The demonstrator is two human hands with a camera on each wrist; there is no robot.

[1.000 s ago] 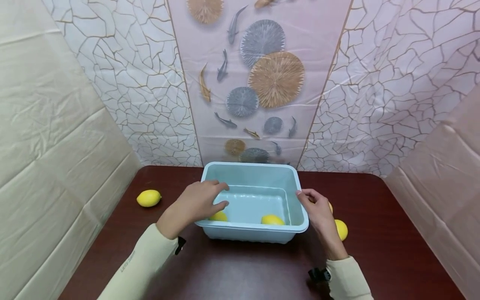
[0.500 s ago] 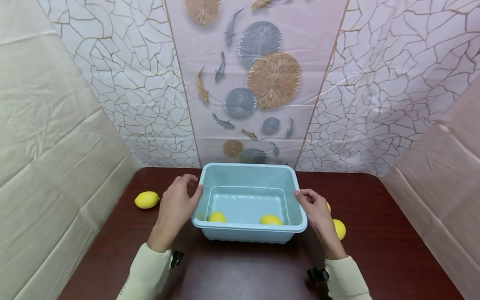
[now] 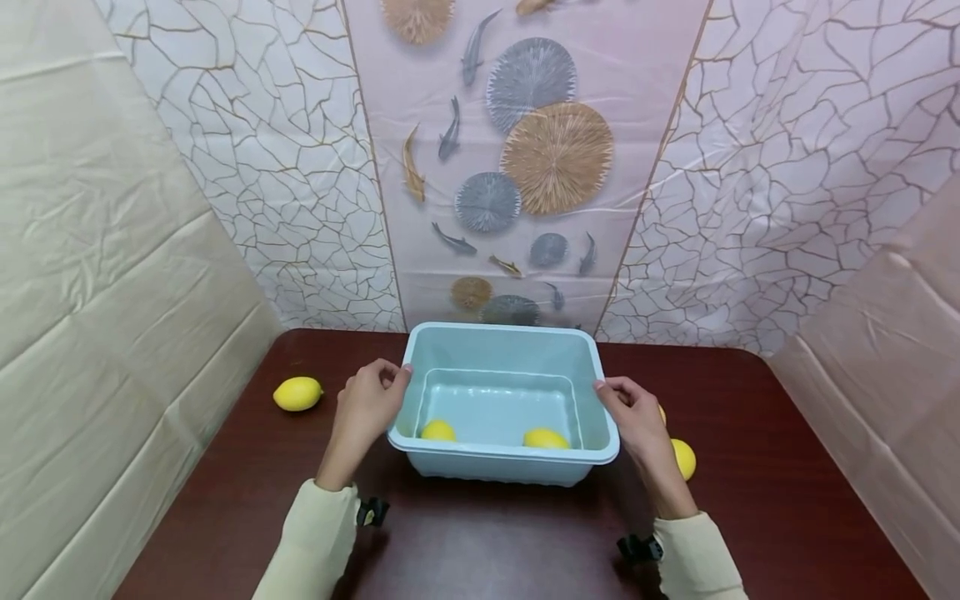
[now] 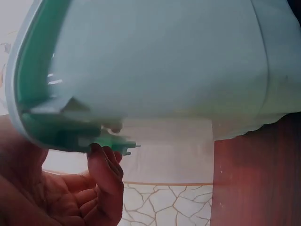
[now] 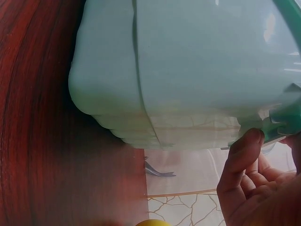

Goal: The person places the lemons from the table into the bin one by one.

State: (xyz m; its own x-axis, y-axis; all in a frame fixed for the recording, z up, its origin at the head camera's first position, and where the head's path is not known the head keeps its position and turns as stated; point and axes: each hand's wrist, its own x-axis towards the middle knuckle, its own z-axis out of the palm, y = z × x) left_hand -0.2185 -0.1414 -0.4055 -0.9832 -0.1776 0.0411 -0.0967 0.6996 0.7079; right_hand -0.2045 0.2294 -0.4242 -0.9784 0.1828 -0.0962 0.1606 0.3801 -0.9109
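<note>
A light blue plastic basin point(image 3: 504, 346) stands on the table, with two yellow lemons inside, one lemon point(image 3: 438, 430) near the front left corner and another lemon point(image 3: 546, 438) at the front right. My left hand point(image 3: 367, 408) pinches the basin's left rim between thumb and fingers. On the opposite side, my right hand point(image 3: 637, 421) grips the right rim the same way. In the left wrist view the fingers point(image 4: 106, 183) curl under the rim of the basin point(image 4: 164, 56). The right wrist view shows bent fingers point(image 5: 240, 165) beneath the rim too.
A lemon point(image 3: 297, 394) lies on the dark red table point(image 3: 480, 533) to the left. Beyond my right hand are two more, a lemon point(image 3: 683, 459) and a mostly hidden lemon point(image 3: 662, 414). A patterned cloth wall point(image 3: 487, 275) rises close behind the basin.
My left hand has moved from over the basin's inside out to its left rim and now grips it. The right hand keeps its hold on the right rim.
</note>
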